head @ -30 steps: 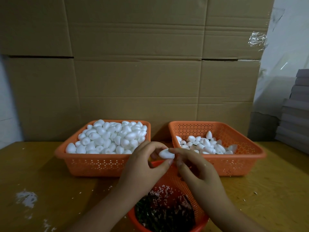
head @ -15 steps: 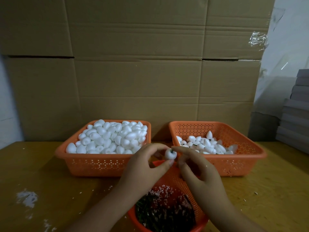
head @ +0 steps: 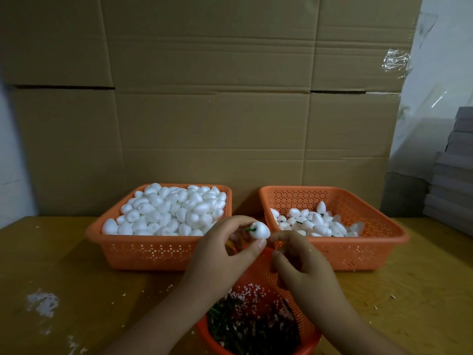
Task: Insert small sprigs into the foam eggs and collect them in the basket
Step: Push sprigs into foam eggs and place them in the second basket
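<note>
While left hand [head: 217, 254] pinches white foam egg [head: 261, 230] | green sprig [head: 249, 229] protruding | right hand [head: 304, 267] loosely curled, empty.

Sprig basket [head: 286, 283] bottom cropped

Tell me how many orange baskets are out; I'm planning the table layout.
3: the left basket heaped with eggs, the right basket partly filled, and the near basket under the hands, holding sprigs.

Left hand [head: 220, 252] pinches a foam egg [head: 261, 230], green sprig [head: 248, 229] apparently inserted.
</note>
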A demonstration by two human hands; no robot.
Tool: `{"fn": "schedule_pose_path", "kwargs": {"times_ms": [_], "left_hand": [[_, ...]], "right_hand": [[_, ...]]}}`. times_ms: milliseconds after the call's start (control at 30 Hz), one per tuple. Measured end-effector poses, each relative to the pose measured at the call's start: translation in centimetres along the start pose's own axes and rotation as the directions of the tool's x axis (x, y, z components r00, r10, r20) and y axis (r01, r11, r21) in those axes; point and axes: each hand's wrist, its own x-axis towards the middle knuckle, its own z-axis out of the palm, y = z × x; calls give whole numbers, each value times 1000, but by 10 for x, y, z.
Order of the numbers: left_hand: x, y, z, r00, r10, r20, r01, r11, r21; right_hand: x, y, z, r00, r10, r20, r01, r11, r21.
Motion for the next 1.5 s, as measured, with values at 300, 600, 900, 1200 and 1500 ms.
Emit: {"fn": "schedule_pose_path", "kwargs": {"times_ms": [300, 600, 900, 1200, 1500], "left_hand": [[-2, 3, 0, 998, 65, 13, -66, 991, 116], [-1, 1, 2, 994, 112, 7, -111, 973, 204], [0, 0, 0, 1000, 26, 2, -26, 999, 46], [1, -2, 2, 997, 56, 51, -64, 980, 189], [1, -2, 1, 1000, 8, -5, -7, 996, 89]], "right_hand": [[-4, -2, -2, 990, -137, -30, 136, 990, -22], [-7, -1, -1, 976, -209, 67, 218, 963, -162], [-2, 6, 1, 998, -35, 45, 42, 986, -160], [-6, 1, -1, 976, -205, 72, 214, 964, -160], [-7, 0, -1, 989, -145, 26, 147, 975, -166]]}}
